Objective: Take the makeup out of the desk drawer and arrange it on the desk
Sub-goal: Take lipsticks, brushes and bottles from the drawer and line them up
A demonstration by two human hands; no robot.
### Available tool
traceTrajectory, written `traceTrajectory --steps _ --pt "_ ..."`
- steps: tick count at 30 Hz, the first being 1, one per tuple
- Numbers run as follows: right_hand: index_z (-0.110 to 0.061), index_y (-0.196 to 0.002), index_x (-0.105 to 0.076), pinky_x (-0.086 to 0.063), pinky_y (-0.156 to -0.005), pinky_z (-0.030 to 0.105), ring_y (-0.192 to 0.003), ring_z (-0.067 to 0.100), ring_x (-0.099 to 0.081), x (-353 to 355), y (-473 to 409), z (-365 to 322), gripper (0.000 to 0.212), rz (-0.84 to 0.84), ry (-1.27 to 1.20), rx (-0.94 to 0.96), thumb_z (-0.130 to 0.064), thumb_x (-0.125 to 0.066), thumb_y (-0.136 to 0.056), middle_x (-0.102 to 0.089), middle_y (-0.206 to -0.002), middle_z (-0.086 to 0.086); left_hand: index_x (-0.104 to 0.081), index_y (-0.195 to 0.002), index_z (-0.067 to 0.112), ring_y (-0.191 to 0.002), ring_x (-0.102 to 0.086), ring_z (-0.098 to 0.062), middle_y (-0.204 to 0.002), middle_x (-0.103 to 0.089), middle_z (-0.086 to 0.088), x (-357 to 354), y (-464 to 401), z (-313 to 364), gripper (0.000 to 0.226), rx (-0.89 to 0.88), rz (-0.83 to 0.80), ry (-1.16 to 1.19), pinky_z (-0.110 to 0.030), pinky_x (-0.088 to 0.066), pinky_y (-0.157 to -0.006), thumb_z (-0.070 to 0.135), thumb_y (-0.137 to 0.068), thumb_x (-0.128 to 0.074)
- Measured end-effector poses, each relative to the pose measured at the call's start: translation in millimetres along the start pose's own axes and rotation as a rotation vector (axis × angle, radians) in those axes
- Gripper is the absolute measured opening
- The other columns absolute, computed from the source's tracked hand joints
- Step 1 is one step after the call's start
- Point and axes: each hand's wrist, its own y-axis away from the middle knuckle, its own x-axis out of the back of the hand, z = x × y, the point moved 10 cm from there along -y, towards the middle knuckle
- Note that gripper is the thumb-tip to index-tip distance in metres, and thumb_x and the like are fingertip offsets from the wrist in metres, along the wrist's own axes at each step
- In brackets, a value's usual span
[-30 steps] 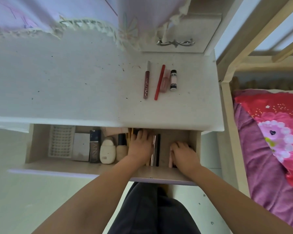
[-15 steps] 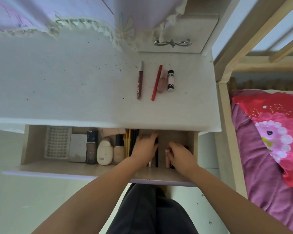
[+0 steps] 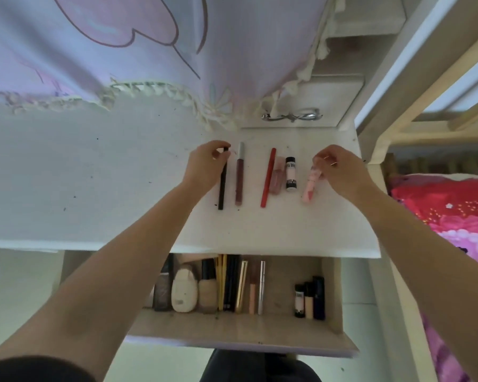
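On the white desk [image 3: 94,175] lies a row of makeup: a dark red lip gloss [image 3: 239,175], a red pencil [image 3: 268,177], a pale pink tube [image 3: 276,180] and a small white bottle with a black cap [image 3: 291,174]. My left hand [image 3: 204,166] pinches the top of a black pencil [image 3: 222,186] at the row's left end. My right hand [image 3: 340,169] pinches the top of a pink patterned tube [image 3: 311,186] at the right end. Below, the open drawer [image 3: 240,329] holds more makeup: a white compact [image 3: 184,293], a foundation bottle [image 3: 208,290], pencils and small bottles [image 3: 309,297].
A lilac cloth with fringe [image 3: 122,51] hangs over the desk's back. A small upper drawer with a metal handle [image 3: 291,116] sits behind the row. A bed with a red and pink cover [image 3: 453,216] stands close on the right.
Both hands came up out of the drawer to the desk top, the left bringing a black pencil and the right a pink tube, now at either end of the row.
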Motion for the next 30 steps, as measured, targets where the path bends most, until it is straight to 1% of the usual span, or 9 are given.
traceTrajectory --steps 4,8,11,15,18,19,21,25,30 --pt "-0.011 -0.107 -0.062 -0.034 -0.074 0.023 -0.089 0.015 -0.051 -17.0 -24.6 -0.3 0.021 -0.005 0.073 -0.03 -0.024 -0.05 -0.095 -0.057 -0.096 -0.001 -0.061 -0.121 0.018 -0.089 -0.059 -0.02 -0.101 -0.062 -0.005 -22.7 -18.3 10.6 0.029 0.025 -0.014 -0.019 -0.029 -0.049 -0.081 0.024 -0.094 -0.052" --pt "-0.014 -0.111 -0.061 -0.039 -0.055 0.01 -0.077 0.014 -0.057 -18.1 -15.9 -7.0 0.022 -0.004 0.027 -0.008 -0.024 -0.048 -0.096 -0.059 -0.099 0.002 -0.056 -0.125 0.019 -0.09 -0.058 -0.016 -0.104 -0.058 -0.001 -18.8 -8.8 11.7 0.032 0.018 0.017 -0.04 -0.026 -0.046 -0.082 0.03 -0.096 -0.049" --pt "-0.017 -0.107 -0.06 -0.038 -0.05 0.001 -0.069 0.012 -0.058 0.2 20.3 -9.4 0.017 0.052 0.019 0.031 -0.021 -0.048 -0.096 -0.061 -0.094 0.001 -0.06 -0.105 0.018 -0.074 -0.056 -0.005 -0.087 -0.058 0.007 -4.6 38.5 14.4 0.017 -0.091 0.057 0.036 -0.014 -0.045 -0.07 0.022 -0.096 -0.046" --pt "-0.025 -0.085 -0.059 -0.041 -0.055 0.009 -0.057 0.005 -0.051 -22.6 110.2 17.7 0.019 -0.125 -0.046 0.049 -0.013 -0.049 -0.095 -0.06 -0.071 -0.006 -0.058 -0.088 0.024 -0.058 -0.049 0.0 -0.071 -0.056 0.013 -46.6 156.1 -10.6 0.017 -0.183 -0.178 0.034 -0.015 -0.043 -0.057 0.03 -0.092 -0.043" --pt "-0.021 -0.095 -0.056 -0.037 -0.06 0.013 -0.075 0.008 -0.058 -89.5 164.6 71.6 0.013 -0.442 0.336 0.015 -0.017 -0.044 -0.098 -0.059 -0.085 -0.002 -0.061 -0.115 0.02 -0.089 -0.057 -0.007 -0.105 -0.061 0.005 -119.8 207.4 -44.9 0.029 -0.231 -0.426 -0.203 -0.029 -0.051 -0.077 0.03 -0.094 -0.043" --pt "-0.017 -0.105 -0.055 -0.038 -0.065 0.018 -0.088 0.017 -0.06 -108.5 174.8 89.2 0.016 -0.512 0.465 0.004 -0.016 -0.041 -0.098 -0.058 -0.099 0.003 -0.053 -0.128 0.019 -0.104 -0.055 -0.013 -0.122 -0.055 0.001 -139.5 210.6 -55.5 0.035 -0.198 -0.475 -0.258 -0.03 -0.049 -0.086 0.026 -0.095 -0.043" --pt "-0.011 -0.128 -0.046 -0.043 -0.079 0.029 -0.112 0.026 -0.052 -133.9 184.4 111.4 0.033 -0.57 0.678 0.015 -0.011 -0.042 -0.095 -0.046 -0.127 0.008 -0.036 -0.141 0.017 -0.118 -0.049 -0.023 -0.142 -0.037 -0.007 -164.0 202.3 -67.6 0.046 -0.118 -0.477 -0.339 -0.031 -0.045 -0.09 0.024 -0.096 -0.042" --pt "-0.009 -0.139 -0.036 -0.042 -0.094 0.037 -0.127 0.03 -0.036 -150.8 183.5 123.3 0.049 -0.526 0.866 0.061 -0.009 -0.046 -0.09 -0.028 -0.146 0.01 -0.025 -0.145 0.01 -0.129 -0.037 -0.034 -0.15 -0.017 -0.018 -194.3 180.5 -73.3 0.055 -0.072 -0.494 -0.657 -0.039 -0.048 -0.084 0.018 -0.094 -0.044" --pt "-0.007 -0.132 -0.042 -0.041 -0.093 0.036 -0.125 0.031 -0.039 -155.3 186.2 126.5 0.043 -0.485 0.909 0.083 -0.008 -0.049 -0.089 -0.033 -0.142 0.013 -0.031 -0.14 0.005 -0.131 -0.034 -0.032 -0.145 -0.028 -0.016 -197.2 181.0 -73.2 0.048 -0.224 -0.421 -0.805 -0.038 -0.045 -0.09 0.01 -0.093 -0.041"
